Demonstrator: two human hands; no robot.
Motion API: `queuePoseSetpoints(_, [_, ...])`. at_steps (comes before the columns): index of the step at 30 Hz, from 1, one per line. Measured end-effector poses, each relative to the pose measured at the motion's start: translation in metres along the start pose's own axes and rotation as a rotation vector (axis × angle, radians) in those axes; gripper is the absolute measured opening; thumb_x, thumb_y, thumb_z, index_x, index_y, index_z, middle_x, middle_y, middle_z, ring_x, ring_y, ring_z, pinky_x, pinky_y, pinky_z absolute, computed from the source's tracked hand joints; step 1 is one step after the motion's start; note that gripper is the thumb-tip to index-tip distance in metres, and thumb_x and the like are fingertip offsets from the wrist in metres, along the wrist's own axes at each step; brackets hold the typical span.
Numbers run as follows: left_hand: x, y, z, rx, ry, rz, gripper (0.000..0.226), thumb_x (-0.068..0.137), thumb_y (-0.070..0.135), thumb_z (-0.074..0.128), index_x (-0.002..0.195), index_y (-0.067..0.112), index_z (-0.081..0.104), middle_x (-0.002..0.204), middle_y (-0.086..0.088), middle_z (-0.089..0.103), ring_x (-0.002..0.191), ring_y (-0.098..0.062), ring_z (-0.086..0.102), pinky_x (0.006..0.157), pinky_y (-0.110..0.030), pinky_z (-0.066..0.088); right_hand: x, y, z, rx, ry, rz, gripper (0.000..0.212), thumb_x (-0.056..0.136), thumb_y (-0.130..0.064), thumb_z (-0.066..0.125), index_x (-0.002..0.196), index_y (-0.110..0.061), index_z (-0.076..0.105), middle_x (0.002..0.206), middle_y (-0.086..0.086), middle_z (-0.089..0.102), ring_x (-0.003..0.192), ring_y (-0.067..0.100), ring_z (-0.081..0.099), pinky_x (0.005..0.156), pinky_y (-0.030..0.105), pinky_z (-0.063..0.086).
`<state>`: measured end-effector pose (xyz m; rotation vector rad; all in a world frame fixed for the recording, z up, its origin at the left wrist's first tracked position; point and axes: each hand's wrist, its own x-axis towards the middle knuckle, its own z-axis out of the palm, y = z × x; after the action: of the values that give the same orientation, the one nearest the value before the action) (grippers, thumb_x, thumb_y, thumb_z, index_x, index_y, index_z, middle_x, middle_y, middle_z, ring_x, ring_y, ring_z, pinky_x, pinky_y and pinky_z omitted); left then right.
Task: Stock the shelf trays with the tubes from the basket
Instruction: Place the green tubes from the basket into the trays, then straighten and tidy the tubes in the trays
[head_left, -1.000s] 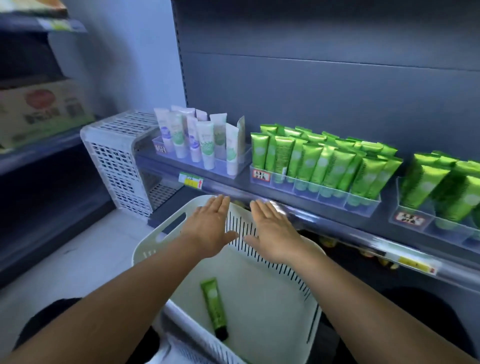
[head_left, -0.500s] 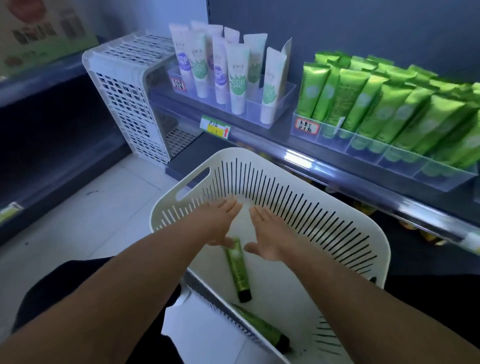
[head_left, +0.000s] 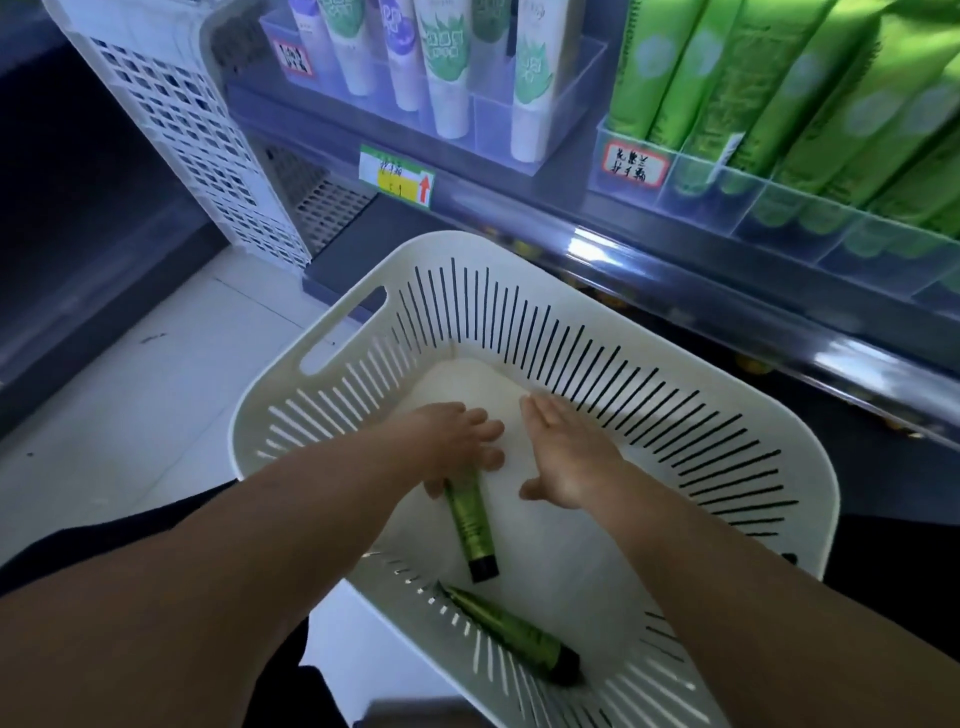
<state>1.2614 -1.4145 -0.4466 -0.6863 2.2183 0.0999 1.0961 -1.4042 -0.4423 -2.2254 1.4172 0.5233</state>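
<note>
Hands low in the white basket (head_left: 779, 410), two dark green tubes on its floor.

Left hand (head_left: 457, 441), at frame centre, lies over the crimped end of the upper tube (head_left: 470, 525), fingers spread and touching it, grip not discernible; right hand (head_left: 566, 457) hovers just beside, flat and released, holding nothing; second tube (head_left: 514, 634) lies nearer the lower edge, apart from both; stocked shelf trays (head_left: 727, 208) fill the upper right.
</note>
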Motion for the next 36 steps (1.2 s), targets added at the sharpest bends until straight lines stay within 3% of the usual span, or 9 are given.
queuePoseSetpoints(6, [0.006,-0.009,0.001,0.016,0.017,-0.018,0.074,0.081,0.038,0.07,0.142,0.02,0.031,0.139,-0.011,0.033,0.124,-0.028,0.036,0.099,-0.038,0.039,0.005,0.003,0.006,0.021,0.008,-0.023,0.104,0.085,-0.043,0.065,0.152,-0.016,-0.01,0.161,0.002,-0.013,0.148,0.02,-0.011,0.119,0.036,-0.003])
queuePoseSetpoints(10, [-0.009,-0.026,-0.005,-0.214,0.018,-0.217,0.047,0.086,0.025,0.064,0.128,0.016,0.044,0.122,-0.009,0.055,0.113,-0.029,0.052,0.091,-0.041,0.047,-0.001,0.0,0.006,0.035,-0.003,-0.061,0.101,0.087,-0.043,0.062,0.152,-0.016,-0.01,0.161,0.002,-0.012,0.149,0.019,-0.008,0.12,0.035,0.001])
queuePoseSetpoints(15, [-0.036,-0.044,-0.023,-0.451,0.082,-0.389,0.021,0.087,0.017,0.063,0.106,0.018,0.054,0.107,-0.006,0.058,0.09,-0.025,0.055,0.071,-0.033,0.042,-0.008,-0.013,0.009,0.022,-0.012,-0.137,0.106,0.084,-0.049,0.064,0.152,-0.018,-0.012,0.161,-0.001,-0.013,0.149,0.018,-0.009,0.122,0.038,0.006])
queuePoseSetpoints(17, [-0.048,-0.049,-0.034,-0.494,0.151,-0.457,0.021,0.086,0.011,0.06,0.105,0.018,0.057,0.102,-0.004,0.056,0.086,-0.023,0.052,0.069,-0.031,0.041,-0.012,-0.018,0.011,-0.006,-0.005,-0.172,0.107,0.084,-0.052,0.063,0.152,-0.018,-0.013,0.161,-0.001,-0.014,0.149,0.018,-0.01,0.122,0.038,0.005])
queuePoseSetpoints(22, [-0.074,-0.059,-0.05,-0.501,0.361,-0.558,0.024,0.086,0.007,0.056,0.107,0.017,0.062,0.108,-0.007,0.063,0.1,-0.029,0.06,0.078,-0.036,0.048,-0.018,-0.026,0.02,-0.078,-0.038,-0.225,0.111,0.082,-0.058,0.061,0.151,-0.017,-0.017,0.16,0.0,-0.017,0.148,0.018,-0.013,0.121,0.039,0.002])
queuePoseSetpoints(26, [-0.084,-0.058,-0.049,-0.469,0.392,-0.623,0.026,0.089,0.011,0.056,0.111,0.022,0.063,0.113,-0.004,0.063,0.105,-0.027,0.06,0.087,-0.034,0.046,-0.026,-0.031,0.032,-0.115,-0.088,-0.294,0.113,0.08,-0.062,0.059,0.15,-0.019,-0.018,0.16,-0.001,-0.018,0.148,0.017,-0.016,0.12,0.037,-0.001])
queuePoseSetpoints(32, [-0.096,-0.047,-0.044,-0.558,0.43,-0.654,0.021,0.089,0.011,0.052,0.104,0.021,0.062,0.106,-0.005,0.063,0.096,-0.027,0.06,0.081,-0.037,0.051,-0.028,-0.035,0.044,-0.181,-0.124,-0.35,0.119,0.076,-0.067,0.06,0.15,-0.018,-0.018,0.16,0.001,-0.018,0.147,0.018,-0.017,0.12,0.038,-0.005])
queuePoseSetpoints(36, [-0.094,-0.039,-0.045,-0.587,0.413,-0.664,0.021,0.089,0.008,0.051,0.104,0.018,0.061,0.105,-0.006,0.06,0.095,-0.029,0.06,0.074,-0.037,0.05,-0.03,-0.03,0.05,-0.243,-0.081,-0.354,0.117,0.077,-0.059,0.062,0.15,-0.019,-0.02,0.159,0.001,-0.021,0.146,0.019,-0.021,0.119,0.039,-0.01])
